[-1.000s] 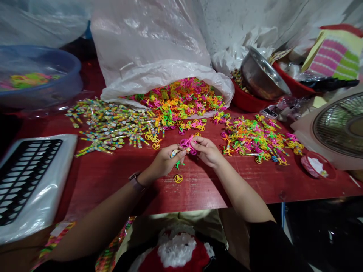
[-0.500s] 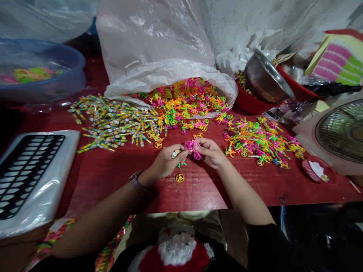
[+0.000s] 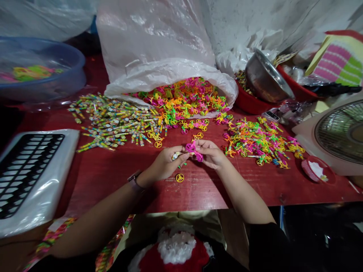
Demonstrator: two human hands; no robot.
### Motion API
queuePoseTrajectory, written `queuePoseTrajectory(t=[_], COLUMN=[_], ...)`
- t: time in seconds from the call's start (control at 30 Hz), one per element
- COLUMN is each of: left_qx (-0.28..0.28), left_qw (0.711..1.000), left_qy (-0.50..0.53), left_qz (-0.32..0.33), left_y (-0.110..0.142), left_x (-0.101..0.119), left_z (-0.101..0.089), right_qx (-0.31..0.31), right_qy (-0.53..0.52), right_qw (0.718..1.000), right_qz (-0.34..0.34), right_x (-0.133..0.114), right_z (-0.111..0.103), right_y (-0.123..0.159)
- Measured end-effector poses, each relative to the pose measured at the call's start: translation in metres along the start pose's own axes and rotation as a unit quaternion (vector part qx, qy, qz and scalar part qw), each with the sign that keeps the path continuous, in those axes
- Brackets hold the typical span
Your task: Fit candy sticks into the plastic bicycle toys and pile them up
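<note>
Over the middle of the red table [image 3: 204, 189], my left hand [image 3: 167, 162] is closed on a small printed tube [image 3: 176, 155] with a pale end. My right hand [image 3: 211, 153] pinches a pink plastic toy bicycle [image 3: 194, 150] with spoked wheels, right against the tube's tip. Fingers hide where the two pieces meet. Beneath my left hand, a green plastic piece [image 3: 185, 164] shows in part. Nearer to me lies a yellow spoked wheel piece [image 3: 179, 178]. Several yellow pieces [image 3: 158, 142] lie beyond my left hand.
Printed tubes [image 3: 116, 121] are heaped at left. A white bag [image 3: 170, 70] spills bright plastic pieces [image 3: 190, 100]. Another pile [image 3: 252, 139] lies right, by a small red basket [image 3: 313, 170] and a fan [image 3: 343, 132]. A wrapped packet [image 3: 36, 177] and blue basin [image 3: 65, 75] stand left.
The pink toy bicycle has tilted and shifted slightly to the right in my fingers, against the tube. Both hands stay close together. The whole view has shifted slightly.
</note>
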State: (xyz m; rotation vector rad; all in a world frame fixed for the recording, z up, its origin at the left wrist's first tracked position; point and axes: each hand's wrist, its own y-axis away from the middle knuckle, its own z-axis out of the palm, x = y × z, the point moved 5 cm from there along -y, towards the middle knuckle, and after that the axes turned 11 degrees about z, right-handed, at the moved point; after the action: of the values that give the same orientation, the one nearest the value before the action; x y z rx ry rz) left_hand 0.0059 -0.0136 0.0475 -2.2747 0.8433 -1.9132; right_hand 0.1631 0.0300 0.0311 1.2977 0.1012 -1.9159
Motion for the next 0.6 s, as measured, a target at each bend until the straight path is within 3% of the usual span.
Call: queuePoseTrajectory(t=[0.2,0.3,0.4,0.5,0.6], left_qx=[-0.004,0.021,0.047,0.056,0.054], left_qw=[1.0,1.0,0.998,0.997,0.997], left_qy=[0.006,-0.004,-0.029,-0.052,-0.045], left_qz=[-0.013,-0.015,-0.016,-0.023,-0.04], left_y=[0.002,0.003,0.003,0.004,0.004], left_x=[-0.005,-0.011,-0.018,-0.027,-0.037], left_z=[-0.001,-0.003,-0.003,-0.002,-0.001], right_qx=[0.005,0.058,0.142,0.22,0.234], right_qy=[0.024,0.084,0.185,0.26,0.292], right_qw=[1.0,0.991,0.957,0.914,0.898], right_qz=[-0.012,-0.083,-0.173,-0.222,-0.231], right_x=[0.002,-0.002,-0.002,0.005,0.002], right_z=[0.003,0.003,0.004,0.008,0.009], right_y=[-0.002,-0.003,-0.003,-0.007,-0.01])
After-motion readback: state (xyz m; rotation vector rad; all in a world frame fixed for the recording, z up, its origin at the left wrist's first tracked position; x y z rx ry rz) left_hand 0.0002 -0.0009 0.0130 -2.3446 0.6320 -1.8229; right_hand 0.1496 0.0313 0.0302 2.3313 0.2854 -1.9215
